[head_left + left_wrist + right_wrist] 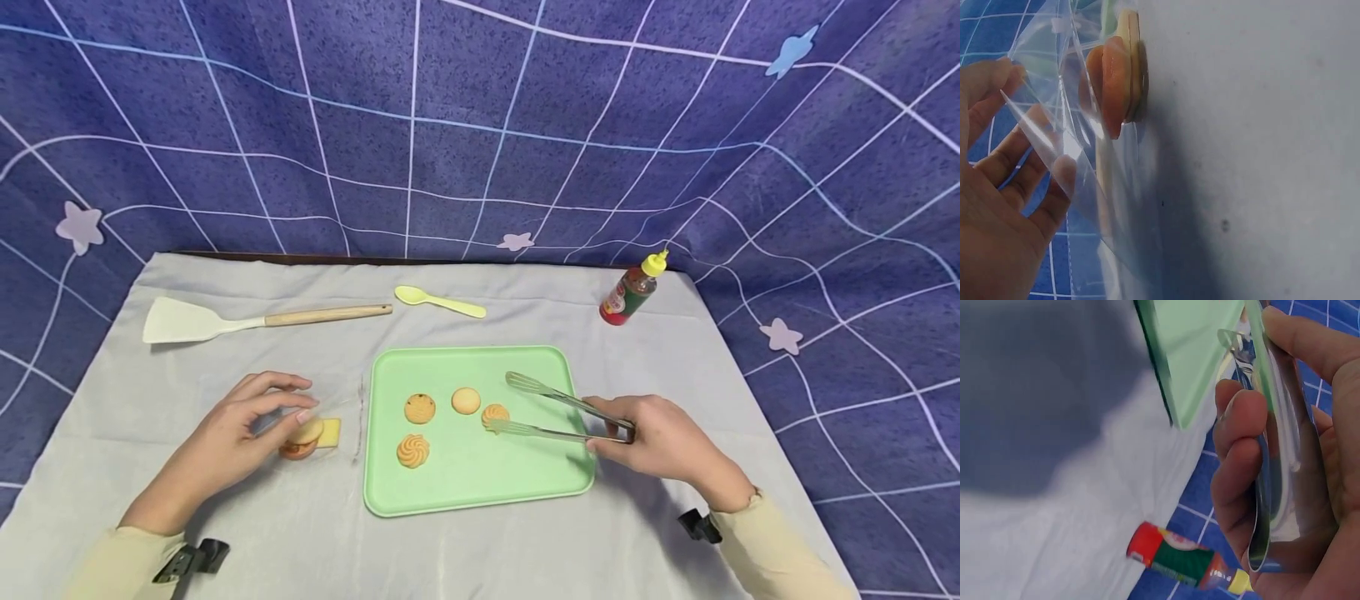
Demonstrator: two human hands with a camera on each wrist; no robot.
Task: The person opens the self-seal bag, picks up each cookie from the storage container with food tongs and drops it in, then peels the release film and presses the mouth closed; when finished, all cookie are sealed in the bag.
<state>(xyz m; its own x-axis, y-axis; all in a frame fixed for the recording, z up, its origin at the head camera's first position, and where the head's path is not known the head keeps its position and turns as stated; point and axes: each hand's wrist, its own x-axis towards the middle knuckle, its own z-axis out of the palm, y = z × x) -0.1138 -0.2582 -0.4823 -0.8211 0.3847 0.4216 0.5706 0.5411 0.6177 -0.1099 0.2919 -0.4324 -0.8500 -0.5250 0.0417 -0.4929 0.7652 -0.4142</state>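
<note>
My left hand [251, 421] pinches the edge of a clear plastic bag [1079, 162], lifting its upper layer. Inside the bag lie round cookies [306, 432] and a yellow square biscuit [329, 433]. In my right hand [652, 437] I hold metal tongs [555, 393] over the right side of a light green tray [480, 487]. The tong arms are spread, and the lower tip is at a swirled cookie [495, 413]. A plain round cookie [466, 401], a dotted cookie [420, 408] and another swirled cookie [413, 451] also lie on the tray.
A white spatula [183, 322] with a wooden handle lies behind my left hand. Beyond the tray is a yellow spoon [442, 302]. A sauce bottle [628, 293] with a yellow cap stands at the back right. Blue patterned cloth [450, 150] hangs behind the table.
</note>
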